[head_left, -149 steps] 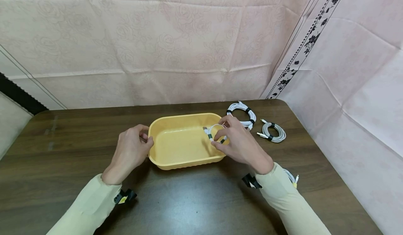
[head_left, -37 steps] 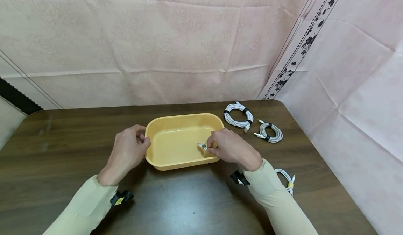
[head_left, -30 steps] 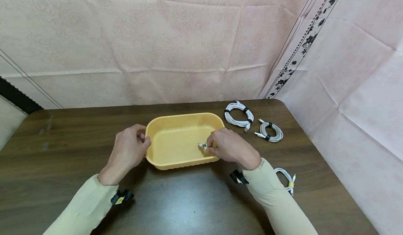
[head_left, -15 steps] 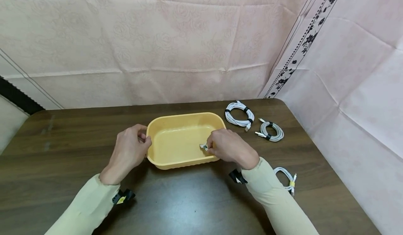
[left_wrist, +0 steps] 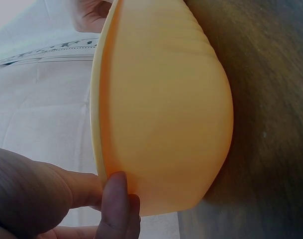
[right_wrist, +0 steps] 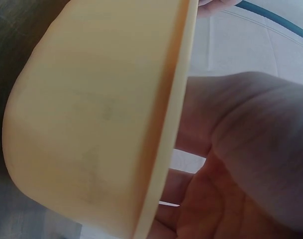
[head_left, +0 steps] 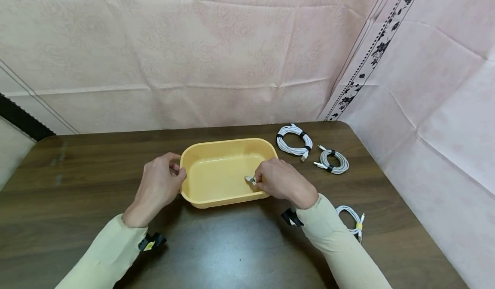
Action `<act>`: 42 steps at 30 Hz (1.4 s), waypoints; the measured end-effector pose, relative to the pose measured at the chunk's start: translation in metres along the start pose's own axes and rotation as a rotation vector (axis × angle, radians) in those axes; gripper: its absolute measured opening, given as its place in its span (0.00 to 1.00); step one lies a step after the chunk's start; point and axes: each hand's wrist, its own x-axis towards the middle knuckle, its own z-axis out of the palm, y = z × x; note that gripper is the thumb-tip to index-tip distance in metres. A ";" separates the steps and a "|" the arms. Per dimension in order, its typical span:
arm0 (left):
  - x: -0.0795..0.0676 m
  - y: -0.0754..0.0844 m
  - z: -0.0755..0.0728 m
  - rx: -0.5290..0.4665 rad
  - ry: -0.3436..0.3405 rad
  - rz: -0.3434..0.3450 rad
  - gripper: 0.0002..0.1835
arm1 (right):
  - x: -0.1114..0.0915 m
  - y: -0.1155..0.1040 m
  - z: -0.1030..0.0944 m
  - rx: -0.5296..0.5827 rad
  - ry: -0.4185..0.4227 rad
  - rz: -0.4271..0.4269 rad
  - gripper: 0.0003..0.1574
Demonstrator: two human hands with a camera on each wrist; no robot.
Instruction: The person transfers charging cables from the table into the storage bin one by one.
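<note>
A yellow plastic tray sits on the brown table. My left hand pinches its left rim; in the left wrist view the thumb lies on the outer wall. My right hand reaches over the right rim, and its fingertips hold a small white USB cable low inside the tray. Only the cable's plug end shows; the rest is hidden by the hand. In the right wrist view the tray wall hides the right fingertips and the cable.
Right of the tray lie a large white coiled cable with black ties, a smaller grey-white coiled cable, and a white cable with a yellow tie beside the right sleeve. A pale floral cloth hangs behind the table.
Since five seconds ago, my right hand has lowered the small cable into the tray, and its fingers have drawn closer together. Over the last second almost nothing has moved; my left hand stays at the rim.
</note>
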 end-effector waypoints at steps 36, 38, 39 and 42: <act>0.000 0.001 0.000 0.004 0.008 0.002 0.21 | 0.005 0.002 0.001 0.075 -0.126 0.012 0.16; 0.000 0.000 0.000 0.004 0.007 0.001 0.21 | 0.005 0.002 0.001 0.070 -0.122 0.002 0.16; -0.001 0.000 0.000 0.005 0.007 0.001 0.21 | 0.005 0.002 0.001 0.071 -0.121 -0.005 0.16; 0.000 0.001 0.001 0.007 0.008 0.004 0.22 | 0.004 0.003 0.002 0.069 -0.113 -0.027 0.16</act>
